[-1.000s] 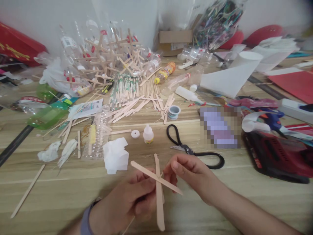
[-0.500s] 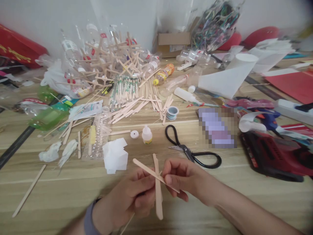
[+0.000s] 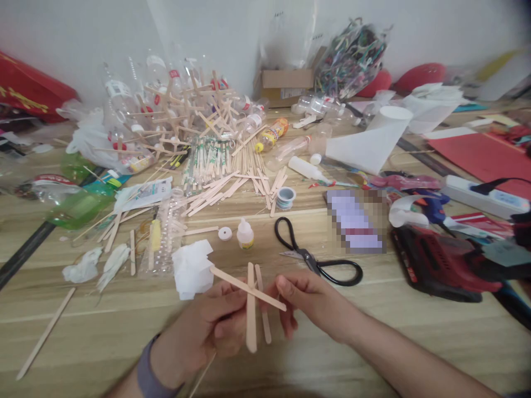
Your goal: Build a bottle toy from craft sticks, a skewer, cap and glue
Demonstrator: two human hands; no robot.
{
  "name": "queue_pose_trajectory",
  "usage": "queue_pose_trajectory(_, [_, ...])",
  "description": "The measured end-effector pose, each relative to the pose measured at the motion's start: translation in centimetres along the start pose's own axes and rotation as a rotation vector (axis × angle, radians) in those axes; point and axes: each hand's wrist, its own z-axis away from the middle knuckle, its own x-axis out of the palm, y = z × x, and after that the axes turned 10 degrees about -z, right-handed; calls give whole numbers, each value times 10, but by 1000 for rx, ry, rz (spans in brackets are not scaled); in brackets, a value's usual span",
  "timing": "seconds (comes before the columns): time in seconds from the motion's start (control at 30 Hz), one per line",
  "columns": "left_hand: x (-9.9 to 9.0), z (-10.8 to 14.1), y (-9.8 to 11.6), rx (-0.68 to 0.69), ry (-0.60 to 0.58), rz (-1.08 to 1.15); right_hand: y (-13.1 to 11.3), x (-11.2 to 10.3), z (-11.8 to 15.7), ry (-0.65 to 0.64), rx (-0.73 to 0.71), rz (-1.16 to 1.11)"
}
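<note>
Pinches thin wooden sticks (image 3: 251, 315) in the folded left hand (image 3: 219, 318), over the wood-grained tabletop (image 3: 103, 326). Curls the right hand (image 3: 311, 301) half open just beside them; cannot tell whether gripping anything. Look flat, pale and narrow, two crossed at a slant and one more behind. Have beyond them scissors (image 3: 309, 258) with metal blades and black looped handles, a small white plastic bottle (image 3: 245, 236) and thin white paper (image 3: 193, 271)

Three flat pale wooden sticks (image 3: 251, 323), two crossed, one behind, in left hand (image 3: 215, 320)
</note>
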Motion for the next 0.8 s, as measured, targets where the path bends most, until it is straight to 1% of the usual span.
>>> queue_pose_trajectory(0.1, [-2,1,5,-46,-38,162,-16,-10,3,157,-199,439])
queue_pose_trajectory(0.13, [-3,2,5,-48,-36,181,-23,-15,5,169,-270,608])
queue_pose_trajectory(0.17, [-4,2,6,-46,-36,187,-31,-20,8,155,-313,742])
queue_pose_trajectory(0.2, [-5,2,6,-42,-44,184,-38,-26,11,134,-328,839])
queue_pose_trajectory(0.23, [-6,3,6,-36,-51,181,-45,-32,15,131,-307,912])
queue_pose_trajectory(0.27, [-7,3,6,-30,-52,178,-50,-38,20,161,-281,996])
queue_pose_trajectory(0.33, [-9,4,6,-30,-46,181,-53,-51,28,244,-191,1247])
queue_pose_trajectory(0.4, [-11,5,6,-35,-44,197,-47,-60,35,292,-77,1494])
queue_pose_trajectory(0.47, [-12,4,5,-46,-58,224,-36,-64,40,339,-1,1703])
queue_pose_trajectory(0.53, [-12,4,5,-48,-69,245,-26,-59,41,322,25,1793])
queue_pose_trajectory(0.6, [-12,3,6,-39,-74,241,-22,-49,39,246,23,1785])
queue_pose_trajectory(0.7, [-11,4,7,-25,-84,235,-28,-34,33,113,-20,1725])
queue_pose_trajectory(0.8, [-12,5,8,-10,-89,236,-40,-34,22,44,-122,1712])
